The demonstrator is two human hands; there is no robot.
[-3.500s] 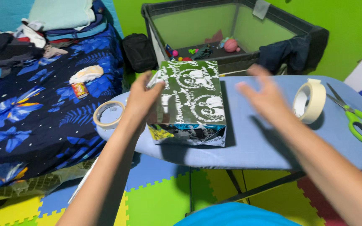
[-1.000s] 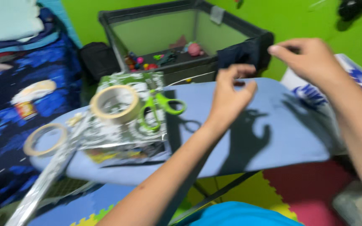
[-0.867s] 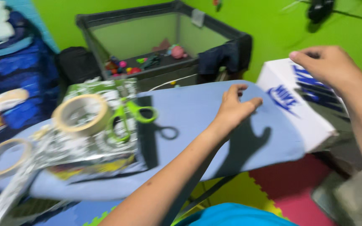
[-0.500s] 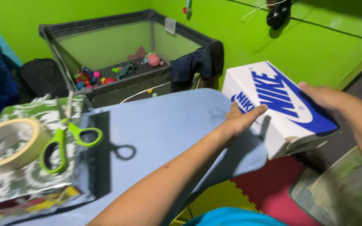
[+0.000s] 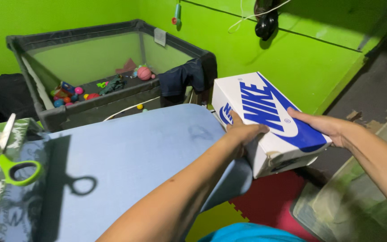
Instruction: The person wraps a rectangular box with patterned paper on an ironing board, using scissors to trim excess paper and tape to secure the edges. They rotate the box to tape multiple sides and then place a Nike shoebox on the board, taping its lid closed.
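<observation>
Two hands hold one white shoebox with blue markings (image 5: 269, 123), which hangs in the air just past the rounded right end of the blue ironing board (image 5: 126, 166), over the red and yellow foam floor mats (image 5: 269, 201). Its long axis runs from the far left, near the playpen, toward the near right, so the box sits diagonally across the view. The left hand (image 5: 242, 134) grips the near long side, fingers curled over the lid's edge and pressed to the wall below; the right hand (image 5: 321, 125) lies flat on the lid's near-right end, fingers spread and wrapped over the corner. The left hand is the one closer to the board, whose edge sits directly beneath that forearm.

Beyond the board stands a grey mesh playpen (image 5: 108, 80) holding small coloured toys, with a dark garment (image 5: 182, 76) draped over its corner, just beside the box's far end. On the board's left stretch lie green-handled scissors (image 5: 5, 166) resting on patterned wrapping paper (image 5: 1, 179), well apart from the box. A clear plastic bin (image 5: 354, 206) sits low at the right, under the right forearm. The middle of the board is bare blue cloth between scissors and box.
</observation>
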